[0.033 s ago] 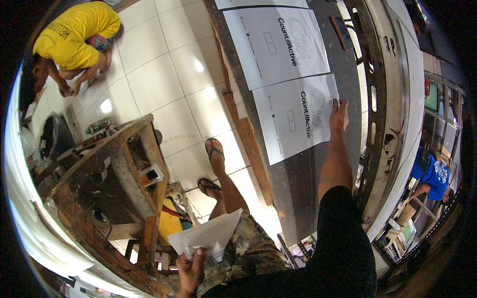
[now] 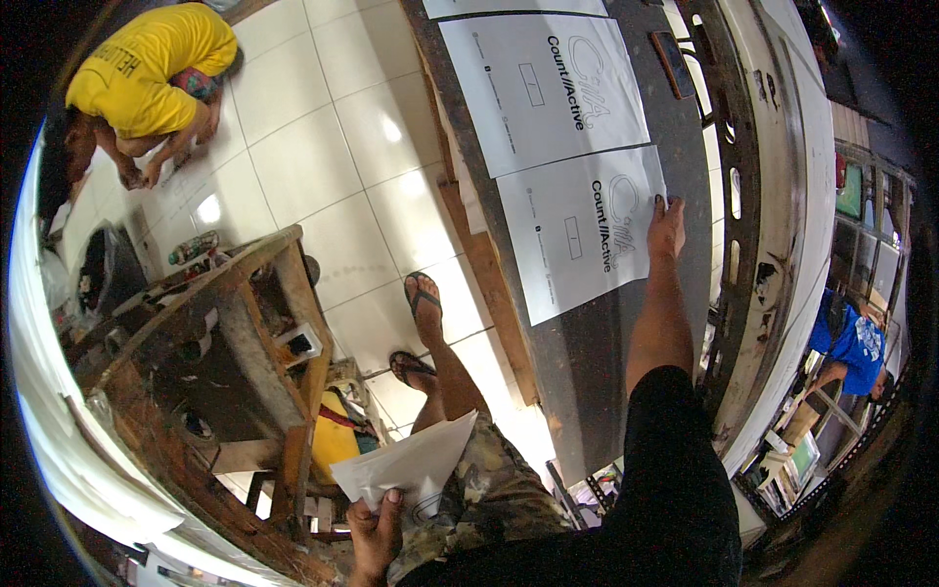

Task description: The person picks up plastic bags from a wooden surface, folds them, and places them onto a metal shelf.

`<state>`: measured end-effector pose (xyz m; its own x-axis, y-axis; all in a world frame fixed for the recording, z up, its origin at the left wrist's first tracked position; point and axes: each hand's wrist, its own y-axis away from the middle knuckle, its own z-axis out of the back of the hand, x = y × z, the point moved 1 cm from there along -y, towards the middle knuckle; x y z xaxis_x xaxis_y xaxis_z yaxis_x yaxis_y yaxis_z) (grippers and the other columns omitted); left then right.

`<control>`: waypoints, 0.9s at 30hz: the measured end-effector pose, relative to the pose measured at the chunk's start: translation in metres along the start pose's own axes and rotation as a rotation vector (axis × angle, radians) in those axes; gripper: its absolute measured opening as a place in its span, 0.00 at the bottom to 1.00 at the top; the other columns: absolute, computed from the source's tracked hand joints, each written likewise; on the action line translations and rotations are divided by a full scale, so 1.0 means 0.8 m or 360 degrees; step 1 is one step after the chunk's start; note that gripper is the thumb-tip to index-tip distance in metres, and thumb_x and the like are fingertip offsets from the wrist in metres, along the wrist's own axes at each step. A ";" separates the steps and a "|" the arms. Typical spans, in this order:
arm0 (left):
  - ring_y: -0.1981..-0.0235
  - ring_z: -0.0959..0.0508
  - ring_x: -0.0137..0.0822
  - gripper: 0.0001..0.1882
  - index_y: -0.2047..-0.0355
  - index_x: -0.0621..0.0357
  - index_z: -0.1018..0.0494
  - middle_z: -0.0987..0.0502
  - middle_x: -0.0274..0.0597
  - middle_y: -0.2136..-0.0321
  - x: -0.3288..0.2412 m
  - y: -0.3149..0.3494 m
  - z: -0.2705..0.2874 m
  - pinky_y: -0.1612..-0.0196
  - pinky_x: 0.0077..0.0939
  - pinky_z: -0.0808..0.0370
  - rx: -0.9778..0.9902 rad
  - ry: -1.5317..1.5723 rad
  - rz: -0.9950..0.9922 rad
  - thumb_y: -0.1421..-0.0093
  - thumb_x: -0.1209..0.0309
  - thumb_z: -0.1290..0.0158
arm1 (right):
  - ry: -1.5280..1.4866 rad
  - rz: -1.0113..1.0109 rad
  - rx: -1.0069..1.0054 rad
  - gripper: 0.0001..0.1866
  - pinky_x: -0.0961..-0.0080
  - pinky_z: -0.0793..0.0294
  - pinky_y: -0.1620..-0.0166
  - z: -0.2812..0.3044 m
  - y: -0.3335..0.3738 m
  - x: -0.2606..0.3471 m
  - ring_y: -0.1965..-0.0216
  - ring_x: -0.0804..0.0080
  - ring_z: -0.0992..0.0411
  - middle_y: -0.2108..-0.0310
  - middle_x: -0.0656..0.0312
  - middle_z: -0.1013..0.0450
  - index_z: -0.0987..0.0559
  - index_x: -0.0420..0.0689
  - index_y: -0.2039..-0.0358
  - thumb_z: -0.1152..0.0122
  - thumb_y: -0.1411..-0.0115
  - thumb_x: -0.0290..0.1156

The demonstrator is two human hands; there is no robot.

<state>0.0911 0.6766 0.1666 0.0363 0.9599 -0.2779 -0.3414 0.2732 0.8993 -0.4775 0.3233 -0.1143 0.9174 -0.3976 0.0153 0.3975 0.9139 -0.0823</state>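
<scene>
Down by my camouflage-patterned shorts, my left hand is closed on white sheets, its thumb on top. Whether they are paper or plastic is unclear. My right arm reaches out over a long dark board. At its end my right hand is closed at the right edge of a white printed sheet, fingertips on its upper right corner. That sheet lies flat, with black lettering and an outlined logo. Touching or slightly overlapping its far edge is a second, matching printed sheet. Part of a third shows beyond.
The dark board carries a phone near its far right edge. On the left stands a worn wooden frame beside a yellow object. A person in yellow crouches on the tiled floor; another in blue is far right.
</scene>
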 end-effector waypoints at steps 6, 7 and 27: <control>0.61 0.28 0.34 0.21 0.58 0.67 0.28 0.26 0.43 0.63 0.021 -0.001 -0.001 0.55 0.32 0.29 -0.0080 -0.0004 -0.0267 0.33 0.58 0.41 | -0.0244 -0.0064 -0.0267 0.26 0.54 0.35 0.39 0.052 0.036 0.109 0.42 0.52 0.30 0.46 0.47 0.27 0.29 0.39 0.40 0.51 0.29 0.45; 0.62 0.28 0.33 0.20 0.58 0.67 0.28 0.25 0.41 0.65 0.023 0.000 -0.006 0.56 0.31 0.29 -0.0137 0.0047 -0.0281 0.33 0.59 0.42 | -0.0650 0.0125 -0.0179 0.24 0.57 0.35 0.38 0.056 0.057 0.130 0.42 0.54 0.30 0.45 0.48 0.27 0.28 0.37 0.41 0.52 0.29 0.42; 0.60 0.23 0.28 0.21 0.52 0.68 0.24 0.20 0.40 0.58 0.088 0.129 0.049 0.54 0.25 0.27 -0.0104 0.0824 -0.0594 0.33 0.59 0.42 | -0.1745 0.1460 0.2358 0.11 0.72 0.24 0.61 0.397 0.471 0.308 0.65 0.69 0.23 0.64 0.58 0.22 0.18 0.39 0.61 0.28 0.45 0.25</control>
<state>0.0954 0.7751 0.2531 -0.2894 0.6421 -0.7099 -0.4505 0.5630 0.6929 -0.0958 0.5958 0.1750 0.2180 -0.1941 0.9564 -0.8929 0.3558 0.2758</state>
